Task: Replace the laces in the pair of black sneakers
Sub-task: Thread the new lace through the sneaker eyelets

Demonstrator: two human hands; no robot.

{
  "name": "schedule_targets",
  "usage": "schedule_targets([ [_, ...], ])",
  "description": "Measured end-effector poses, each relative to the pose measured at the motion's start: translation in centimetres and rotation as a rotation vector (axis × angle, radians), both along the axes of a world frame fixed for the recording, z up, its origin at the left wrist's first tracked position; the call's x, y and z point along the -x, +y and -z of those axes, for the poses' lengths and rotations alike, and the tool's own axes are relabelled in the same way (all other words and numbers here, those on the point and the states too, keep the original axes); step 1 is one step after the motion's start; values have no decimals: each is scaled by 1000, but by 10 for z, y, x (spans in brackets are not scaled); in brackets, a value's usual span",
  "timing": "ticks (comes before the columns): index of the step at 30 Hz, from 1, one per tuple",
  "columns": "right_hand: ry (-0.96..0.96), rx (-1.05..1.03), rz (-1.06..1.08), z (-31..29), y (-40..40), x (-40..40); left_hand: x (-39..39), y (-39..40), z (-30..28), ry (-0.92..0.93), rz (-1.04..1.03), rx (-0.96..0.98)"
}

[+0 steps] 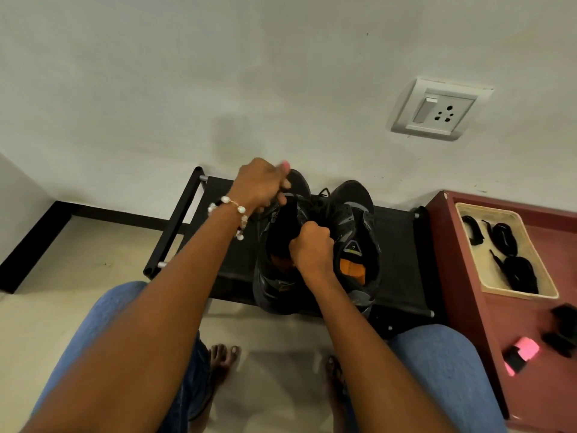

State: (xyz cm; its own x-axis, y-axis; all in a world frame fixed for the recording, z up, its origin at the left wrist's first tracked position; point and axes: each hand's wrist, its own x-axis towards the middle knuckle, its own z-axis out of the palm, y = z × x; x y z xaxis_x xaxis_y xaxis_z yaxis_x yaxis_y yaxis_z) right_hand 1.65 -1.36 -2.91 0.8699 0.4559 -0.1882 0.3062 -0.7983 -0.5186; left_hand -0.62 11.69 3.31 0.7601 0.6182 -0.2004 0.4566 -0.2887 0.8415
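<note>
Knees apart, I steady the left sneaker point(282, 245) mid-rack point(402, 245): right hand point(310, 246) clenched on its tongue, left hand point(262, 185) pinching the lace point(299, 200) to pull it free. Spare laces point(505, 245) wait in the tray point(477, 264).

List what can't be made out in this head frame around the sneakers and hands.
- Left sneaker: lace eyelets, covered by left hand and right hand.
- What the left hand pinches: motion-blurred fingertips.
- Right sneaker: tongue label too small to read.
- Laces in tray: count unclear, dark coils overlap.
- Black objects: cut by right edge.
</note>
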Motion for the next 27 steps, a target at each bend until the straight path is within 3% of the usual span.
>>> schedule_targets([
  [2,-9,-6,-8,1,0,0,-8,-2,19,74,25,-304],
  [4,-15,-13,-17,2,0,1,-13,-6,32,155,74,-451],
  [8,-34,-3,-25,4,-1,0,-22,-14,42,301,133,-638],
  [17,-25,23,-10,7,1,-1,-26,-16,50,287,155,-843],
  [24,-36,12,0,5,-1,1,-24,-14,45,236,91,-695],
  [27,-33,4,9,4,-1,2,-20,-10,36,161,-10,-460],
])
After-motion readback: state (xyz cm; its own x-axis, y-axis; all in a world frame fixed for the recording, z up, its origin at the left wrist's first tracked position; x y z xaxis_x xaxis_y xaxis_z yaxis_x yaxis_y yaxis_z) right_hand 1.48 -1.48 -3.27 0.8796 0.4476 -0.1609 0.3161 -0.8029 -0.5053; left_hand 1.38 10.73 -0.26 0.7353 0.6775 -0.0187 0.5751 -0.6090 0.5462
